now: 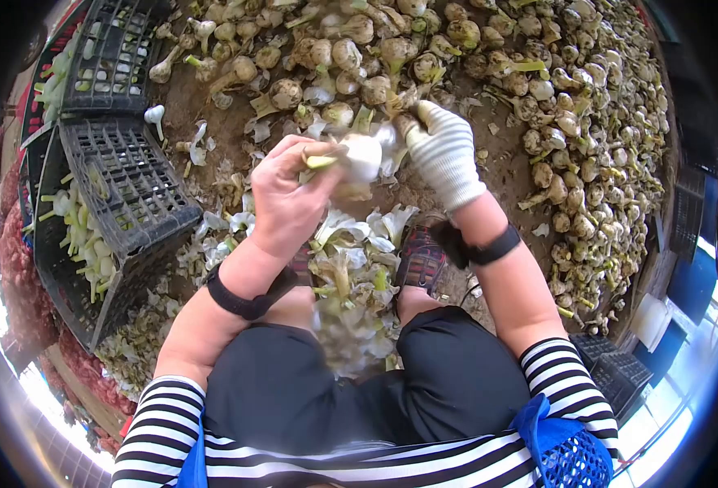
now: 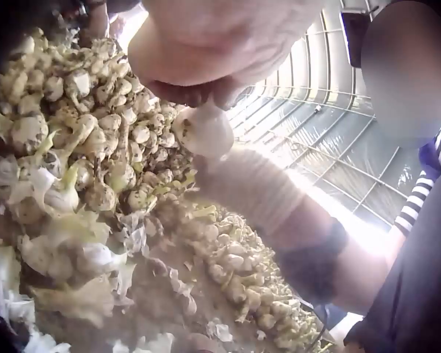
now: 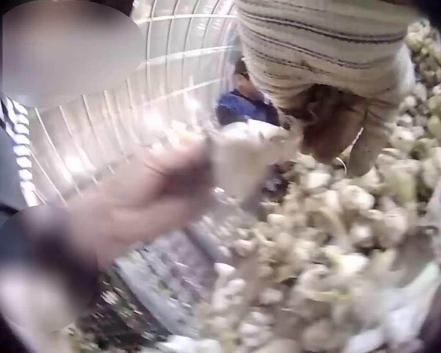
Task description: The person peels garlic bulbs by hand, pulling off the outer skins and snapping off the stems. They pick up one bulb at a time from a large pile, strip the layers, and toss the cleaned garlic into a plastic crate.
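My bare left hand (image 1: 284,195) pinches a white garlic bulb (image 1: 363,156) in front of my knees, its cut green stem end (image 1: 321,161) poking out between thumb and fingers. Motion blurs the bulb. Beside it, my right hand (image 1: 447,154) wears a striped knit glove with brown-stained fingertips (image 3: 323,143). Those fingers are bent close to the bulb; I cannot tell whether they pinch some of its skin. In the left wrist view the bulb (image 2: 206,134) hangs from the left fingertips, its surface smooth and pale.
Soil-covered garlic (image 1: 359,57) is heaped ahead and along the right. Peeled skins (image 1: 351,252) litter the ground between my shoes (image 1: 421,259). Black plastic crates (image 1: 127,175) holding cleaned garlic (image 1: 82,236) stand at the left. Another person (image 3: 246,103) is farther off.
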`<state>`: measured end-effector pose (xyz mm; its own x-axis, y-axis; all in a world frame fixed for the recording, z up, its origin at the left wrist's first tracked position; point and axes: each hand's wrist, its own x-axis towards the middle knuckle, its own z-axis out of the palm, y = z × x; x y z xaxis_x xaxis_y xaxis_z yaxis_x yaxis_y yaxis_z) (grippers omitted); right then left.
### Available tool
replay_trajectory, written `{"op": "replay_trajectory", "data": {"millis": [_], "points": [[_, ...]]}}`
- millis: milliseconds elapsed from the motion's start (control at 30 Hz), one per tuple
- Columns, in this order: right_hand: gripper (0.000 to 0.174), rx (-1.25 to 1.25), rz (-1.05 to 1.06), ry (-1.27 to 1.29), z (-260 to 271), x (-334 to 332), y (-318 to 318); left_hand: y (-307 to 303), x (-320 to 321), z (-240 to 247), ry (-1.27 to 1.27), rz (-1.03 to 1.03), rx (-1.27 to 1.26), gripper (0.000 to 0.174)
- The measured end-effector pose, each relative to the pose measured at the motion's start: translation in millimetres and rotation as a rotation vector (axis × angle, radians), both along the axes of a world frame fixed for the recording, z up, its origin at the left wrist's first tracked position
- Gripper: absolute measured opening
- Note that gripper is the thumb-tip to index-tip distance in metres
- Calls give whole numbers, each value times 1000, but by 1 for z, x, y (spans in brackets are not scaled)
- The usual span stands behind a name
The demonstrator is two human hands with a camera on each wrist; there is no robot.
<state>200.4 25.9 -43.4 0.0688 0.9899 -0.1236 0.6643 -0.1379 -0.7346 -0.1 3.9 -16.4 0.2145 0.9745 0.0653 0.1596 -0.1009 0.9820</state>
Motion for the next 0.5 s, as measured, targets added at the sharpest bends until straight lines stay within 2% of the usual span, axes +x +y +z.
{"op": "replay_trajectory", "data": {"millis": [33,67,133,233,267,300,333,367,433,467,500], "points": [[19,24,56,-327,-16,9,5,0,1,3,-1,-6,3,17],[19,25,55,-325,-16,12,5,0,0,8,-17,-5,26,17],[20,633,16,-758,-12,9,2,1,-3,9,26,11,73,21],[21,196,11,91,45,-11,-15,2,-1,8,175,71,185,24],[20,251,139,-23,54,-15,-18,3,0,7,171,71,184,24],[19,306,266,-136,58,-18,-20,4,0,7,227,42,291,26],[19,353,253,-197,48,-21,-21,4,0,7,285,13,399,27],[19,351,252,-196,48,-22,-20,5,1,7,285,12,397,27],[20,-30,125,119,47,-24,-18,6,1,6,285,32,395,29],[22,39,182,14,50,-23,-19,5,0,7,287,31,394,29],[22,39,182,14,51,-24,-20,4,-1,9,323,12,413,29]]}}
